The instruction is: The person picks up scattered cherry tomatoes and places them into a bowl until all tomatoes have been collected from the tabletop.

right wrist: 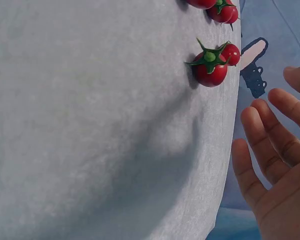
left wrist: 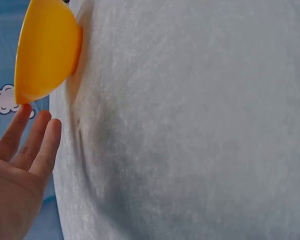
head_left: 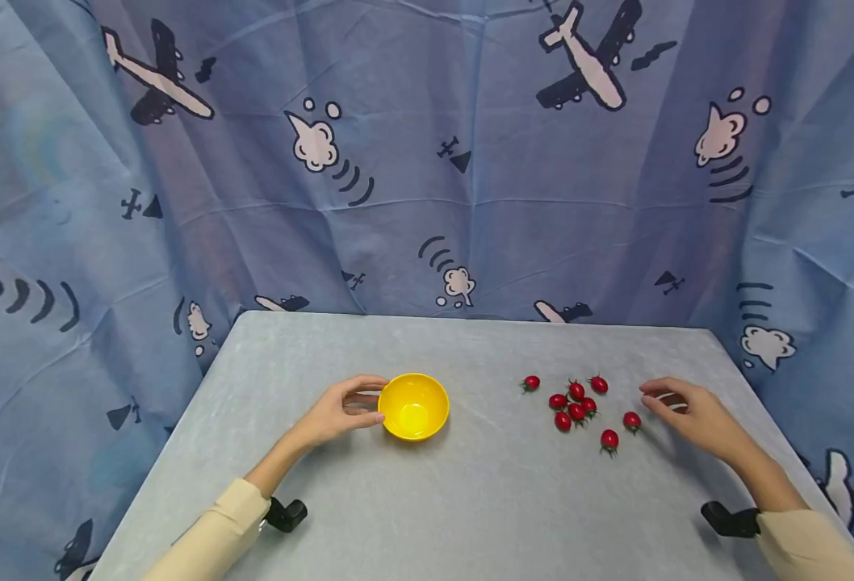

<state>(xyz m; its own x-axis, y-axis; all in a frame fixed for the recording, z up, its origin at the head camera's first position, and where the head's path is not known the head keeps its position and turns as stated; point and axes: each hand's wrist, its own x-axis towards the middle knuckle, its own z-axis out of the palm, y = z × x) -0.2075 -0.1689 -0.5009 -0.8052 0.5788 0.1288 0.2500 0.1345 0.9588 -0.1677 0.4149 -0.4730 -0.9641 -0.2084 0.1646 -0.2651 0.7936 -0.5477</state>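
Note:
A yellow bowl (head_left: 414,407) stands upright on the table, left of centre, and its inside looks bare. My left hand (head_left: 336,410) is at the bowl's left side with fingers and thumb spread; in the left wrist view a fingertip meets the rim of the bowl (left wrist: 47,50). Several small red cherry tomatoes (head_left: 576,411) with green stems lie scattered right of centre. My right hand (head_left: 699,415) hovers over the table just right of them, fingers loosely bent and holding nothing. Nearest to it is a single cherry tomato (head_left: 632,420), apart from the fingertips.
A pale grey cloth covers the table (head_left: 485,500). Behind and beside it hangs a blue curtain (head_left: 398,161) with printed planes and clouds. Black wrist mounts (head_left: 285,514) sit below both hands near the cream sleeves.

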